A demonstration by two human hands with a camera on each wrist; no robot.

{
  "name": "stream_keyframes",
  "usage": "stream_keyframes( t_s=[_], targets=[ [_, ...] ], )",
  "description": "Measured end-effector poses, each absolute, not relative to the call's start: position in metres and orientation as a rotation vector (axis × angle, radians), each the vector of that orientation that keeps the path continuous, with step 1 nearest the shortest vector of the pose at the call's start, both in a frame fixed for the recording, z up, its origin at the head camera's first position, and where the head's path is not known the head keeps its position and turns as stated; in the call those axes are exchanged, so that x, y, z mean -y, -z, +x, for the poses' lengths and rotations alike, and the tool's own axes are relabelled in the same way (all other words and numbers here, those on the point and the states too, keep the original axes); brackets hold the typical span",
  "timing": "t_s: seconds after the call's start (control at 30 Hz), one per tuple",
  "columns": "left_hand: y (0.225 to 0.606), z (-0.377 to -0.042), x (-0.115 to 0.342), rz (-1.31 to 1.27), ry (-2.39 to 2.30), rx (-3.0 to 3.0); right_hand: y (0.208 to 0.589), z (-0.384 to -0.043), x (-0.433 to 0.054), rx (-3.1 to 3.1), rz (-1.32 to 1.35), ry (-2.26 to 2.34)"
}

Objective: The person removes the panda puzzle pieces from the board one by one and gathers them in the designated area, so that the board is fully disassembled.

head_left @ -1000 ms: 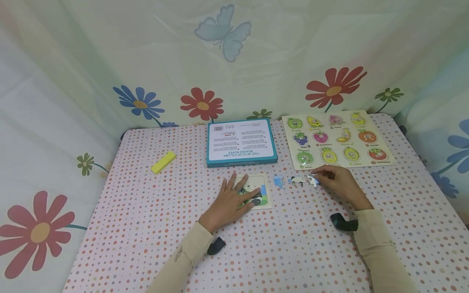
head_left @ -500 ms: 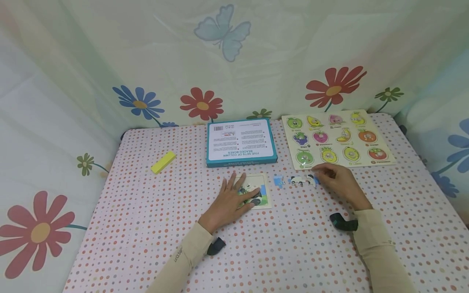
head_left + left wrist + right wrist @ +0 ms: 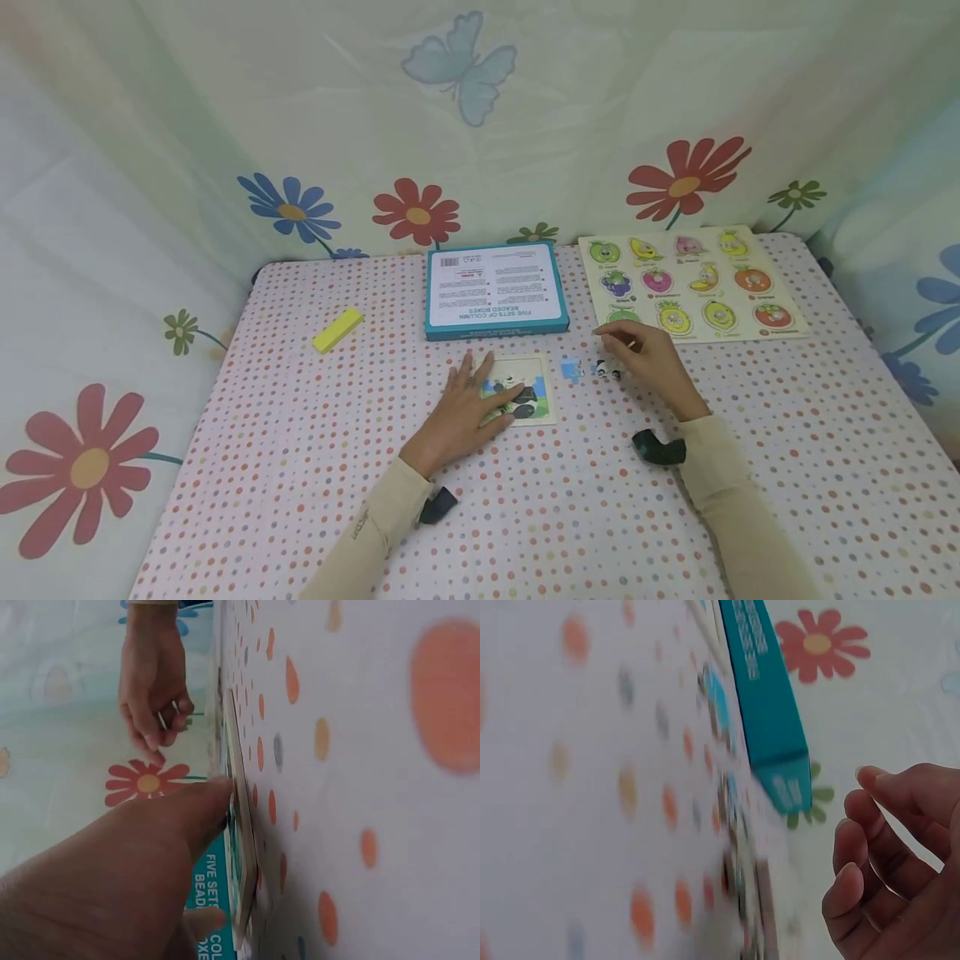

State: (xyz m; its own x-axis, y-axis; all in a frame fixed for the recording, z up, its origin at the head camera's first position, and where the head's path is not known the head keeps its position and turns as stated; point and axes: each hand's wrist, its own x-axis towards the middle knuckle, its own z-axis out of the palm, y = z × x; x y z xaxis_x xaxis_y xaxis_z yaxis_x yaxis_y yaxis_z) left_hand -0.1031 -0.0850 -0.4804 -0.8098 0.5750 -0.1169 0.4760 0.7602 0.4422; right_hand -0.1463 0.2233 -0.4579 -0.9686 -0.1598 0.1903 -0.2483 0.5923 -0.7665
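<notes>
My left hand [image 3: 459,417] rests with fingers spread on a small square panda jigsaw [image 3: 546,392] in a wooden frame; in the left wrist view the thumb presses near the edge of the frame [image 3: 238,750]. To its right lie loose jigsaw pieces: a blue one [image 3: 572,369] and a black-and-white panda one [image 3: 604,369]. My right hand [image 3: 651,367] hovers above these, covering part of the row in the head view. In the right wrist view, the fingers of the right hand [image 3: 896,855] are loosely bent and hold nothing, raised off the table.
Behind the jigsaw lies a teal box [image 3: 497,290] with a white label. A fruit peg puzzle board [image 3: 787,333] lies at the back right, close beyond the right hand. A yellow block [image 3: 337,330] is at the left on the dotted tablecloth [image 3: 315,433].
My right hand was at the rightmost jigsaw piece, turning it beside the panda piece; it has let go, lifted and moved left over the pieces. The left hand stays on the jigsaw.
</notes>
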Motion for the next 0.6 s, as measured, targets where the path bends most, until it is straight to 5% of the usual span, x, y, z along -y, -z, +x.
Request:
stream_keyframes(
  t_s=[0.6],
  targets=[
    [0.482, -0.1, 0.085, 0.842, -0.483, -2.732, 0.471, -0.156, -0.114, 2.931, 0.969, -1.144]
  ],
)
